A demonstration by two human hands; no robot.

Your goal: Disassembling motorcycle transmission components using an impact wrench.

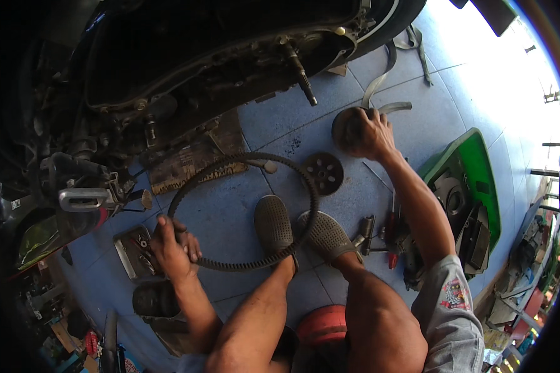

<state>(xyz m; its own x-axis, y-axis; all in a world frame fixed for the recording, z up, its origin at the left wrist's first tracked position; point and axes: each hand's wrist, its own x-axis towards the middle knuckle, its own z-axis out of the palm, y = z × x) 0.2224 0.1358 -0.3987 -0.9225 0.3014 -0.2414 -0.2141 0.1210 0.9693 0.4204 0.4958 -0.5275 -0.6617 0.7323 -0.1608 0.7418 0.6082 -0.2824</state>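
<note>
My left hand is closed on the edge of a toothed rubber drive belt. The belt hangs as a wide loop above the floor, in front of my feet. Farther off to the right, my right hand grips a dark round metal part from above, with its fingers bent over the top. Most of that part's face is hidden under the hand. Just left of it lies a dark metal disc with holes. Above these, a bare splined shaft juts from the opened engine case.
A green plastic bin full of dark parts stands at the right. Sockets and a red-handled screwdriver lie beside my foot. A metal tray sits at the left, below flattened cardboard. Rubber strips lie at the far right.
</note>
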